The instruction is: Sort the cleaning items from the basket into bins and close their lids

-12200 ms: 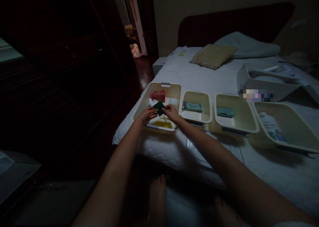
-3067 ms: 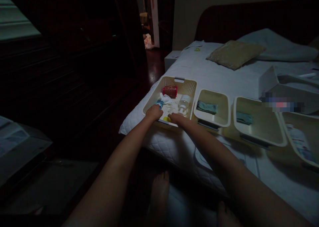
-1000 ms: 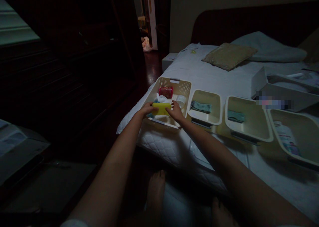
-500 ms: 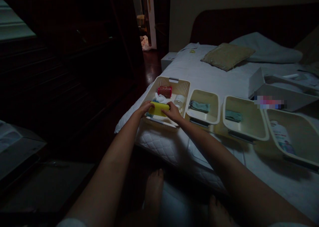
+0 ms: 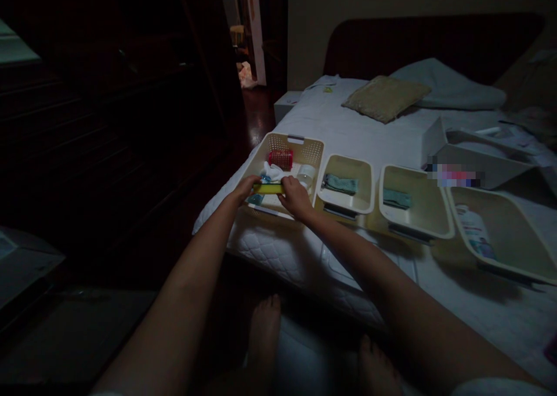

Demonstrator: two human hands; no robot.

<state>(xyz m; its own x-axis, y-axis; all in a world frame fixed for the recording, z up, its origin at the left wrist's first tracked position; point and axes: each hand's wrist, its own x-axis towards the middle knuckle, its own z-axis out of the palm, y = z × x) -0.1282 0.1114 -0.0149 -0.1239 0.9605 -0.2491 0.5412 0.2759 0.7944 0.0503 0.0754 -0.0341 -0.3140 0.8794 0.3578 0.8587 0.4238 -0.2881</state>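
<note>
A yellow sponge [image 5: 267, 188] is held edge-on between my left hand [image 5: 244, 188] and my right hand [image 5: 295, 195], just above the near end of a cream perforated basket [image 5: 304, 145] on the bed. Both hands are closed on its ends. Inside the basket lie a red hair roller [image 5: 279, 158], a white cloth [image 5: 272, 170], a clear bottle [image 5: 306, 175] and a small blue item [image 5: 256, 199].
Three cream trays stand in a row to the right: two hold folded teal cloths [image 5: 340, 183] [image 5: 395, 198], the far one [image 5: 517, 251] a white bottle [image 5: 472, 229]. An open white box [image 5: 478, 161] and pillows [image 5: 383, 97] lie behind. Dark furniture stands left; my bare feet [image 5: 261, 326] are below.
The yellow sponge, lifted from the basket and held flat, has turned edge-on and dropped lower toward the basket. Earlier a dark green item was in my hands.
</note>
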